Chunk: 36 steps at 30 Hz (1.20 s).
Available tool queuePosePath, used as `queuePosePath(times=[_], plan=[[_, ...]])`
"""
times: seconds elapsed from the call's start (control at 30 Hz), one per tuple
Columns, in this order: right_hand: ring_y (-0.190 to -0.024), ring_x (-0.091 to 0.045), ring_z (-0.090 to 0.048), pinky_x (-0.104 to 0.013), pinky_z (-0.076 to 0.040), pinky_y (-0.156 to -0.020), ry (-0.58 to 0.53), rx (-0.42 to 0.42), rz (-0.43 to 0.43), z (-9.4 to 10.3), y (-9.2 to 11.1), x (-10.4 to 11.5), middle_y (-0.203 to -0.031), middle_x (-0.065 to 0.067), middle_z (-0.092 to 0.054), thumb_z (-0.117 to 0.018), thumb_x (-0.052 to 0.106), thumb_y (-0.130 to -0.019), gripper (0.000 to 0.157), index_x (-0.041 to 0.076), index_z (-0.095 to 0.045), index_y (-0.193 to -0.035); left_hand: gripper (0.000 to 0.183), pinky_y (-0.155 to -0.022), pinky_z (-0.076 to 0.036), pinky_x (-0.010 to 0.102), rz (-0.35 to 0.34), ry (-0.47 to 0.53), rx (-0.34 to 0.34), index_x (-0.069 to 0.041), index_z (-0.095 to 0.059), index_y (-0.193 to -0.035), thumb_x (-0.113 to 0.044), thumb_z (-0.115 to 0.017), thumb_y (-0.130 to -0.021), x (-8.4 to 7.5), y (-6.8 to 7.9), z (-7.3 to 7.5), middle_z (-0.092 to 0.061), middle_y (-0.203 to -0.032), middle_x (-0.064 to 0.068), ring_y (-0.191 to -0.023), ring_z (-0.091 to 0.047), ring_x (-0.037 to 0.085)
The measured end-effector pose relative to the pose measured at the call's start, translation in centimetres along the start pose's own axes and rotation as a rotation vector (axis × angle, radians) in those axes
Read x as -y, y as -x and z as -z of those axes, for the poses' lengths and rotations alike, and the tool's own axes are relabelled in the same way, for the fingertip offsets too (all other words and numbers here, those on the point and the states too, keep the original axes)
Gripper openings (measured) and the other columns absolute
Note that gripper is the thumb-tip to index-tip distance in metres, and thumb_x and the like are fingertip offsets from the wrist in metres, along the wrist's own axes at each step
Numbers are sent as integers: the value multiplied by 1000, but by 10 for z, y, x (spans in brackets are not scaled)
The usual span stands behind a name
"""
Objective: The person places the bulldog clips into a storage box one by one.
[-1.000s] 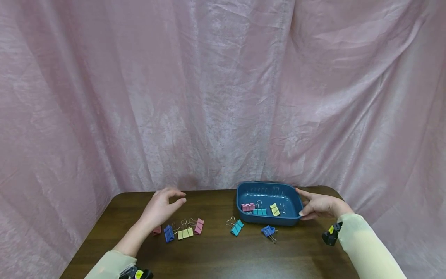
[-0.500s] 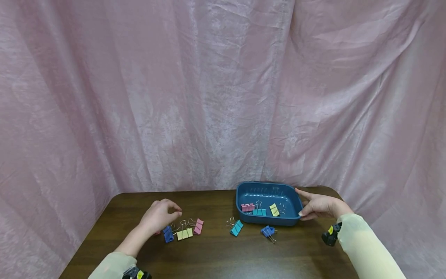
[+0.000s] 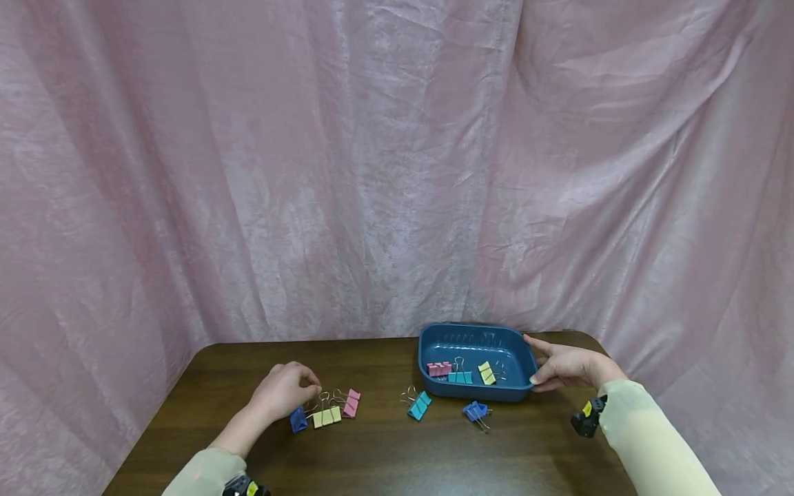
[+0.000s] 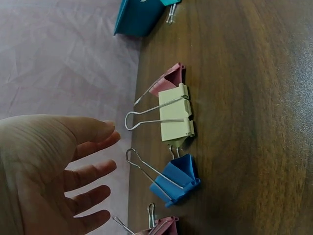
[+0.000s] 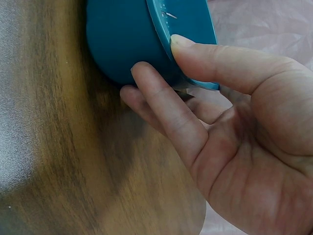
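Note:
My left hand (image 3: 282, 394) hovers over the left group of binder clips, holding nothing. In the left wrist view its thumb and fingertips are just short of the wire handles of a yellow binder clip (image 4: 174, 115) and a blue binder clip (image 4: 175, 180). A pink binder clip (image 3: 351, 404) lies beyond the yellow one, and a red one (image 4: 164, 227) sits at the lower edge of that view. My right hand (image 3: 569, 365) grips the right end of a blue plastic tray (image 3: 480, 393), thumb on the rim, fingers against the outer wall. Pink, teal and yellow clips lie inside it.
In front of the tray, a teal binder clip (image 3: 420, 406) and another blue binder clip (image 3: 475, 411) lie on the brown wooden table (image 3: 372, 461). A pink curtain (image 3: 372, 207) hangs right behind the table's back edge.
My left hand has lowered and moved slightly right toward the yellow and blue clips, its thumb and index finger drawing closer together. My right hand keeps its grip on the tray.

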State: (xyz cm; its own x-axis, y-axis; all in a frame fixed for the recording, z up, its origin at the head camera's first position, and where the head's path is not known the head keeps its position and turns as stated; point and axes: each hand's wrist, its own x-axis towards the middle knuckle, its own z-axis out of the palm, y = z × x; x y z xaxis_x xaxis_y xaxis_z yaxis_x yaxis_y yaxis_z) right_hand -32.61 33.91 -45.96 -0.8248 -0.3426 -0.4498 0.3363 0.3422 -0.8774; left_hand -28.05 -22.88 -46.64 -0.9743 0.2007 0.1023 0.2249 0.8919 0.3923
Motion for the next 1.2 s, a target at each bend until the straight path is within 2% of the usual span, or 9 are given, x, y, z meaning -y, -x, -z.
queuePosePath(times=[0.8, 1.2], plan=[[-119, -44, -60, -54, -52, -96, -5, 7, -3, -2, 3, 4, -158, -45, -6, -70, -15, -85, 113, 14, 5, -165, 13, -84, -50, 56, -19, -40, -17, -28, -72, -75, -23, -79, -85, 2, 3, -5, -66, -95, -3, -108, -61, 38], [-122, -45, -58, -55, -50, -97, -14, 7, -7, -1, 3, 3, -157, -45, -7, -70, -14, -85, 113, 15, 5, -165, 15, -90, -49, 54, -40, -50, -18, -30, -70, -73, -24, -80, -84, 6, 1, -12, -65, -91, -7, -104, -62, 35]])
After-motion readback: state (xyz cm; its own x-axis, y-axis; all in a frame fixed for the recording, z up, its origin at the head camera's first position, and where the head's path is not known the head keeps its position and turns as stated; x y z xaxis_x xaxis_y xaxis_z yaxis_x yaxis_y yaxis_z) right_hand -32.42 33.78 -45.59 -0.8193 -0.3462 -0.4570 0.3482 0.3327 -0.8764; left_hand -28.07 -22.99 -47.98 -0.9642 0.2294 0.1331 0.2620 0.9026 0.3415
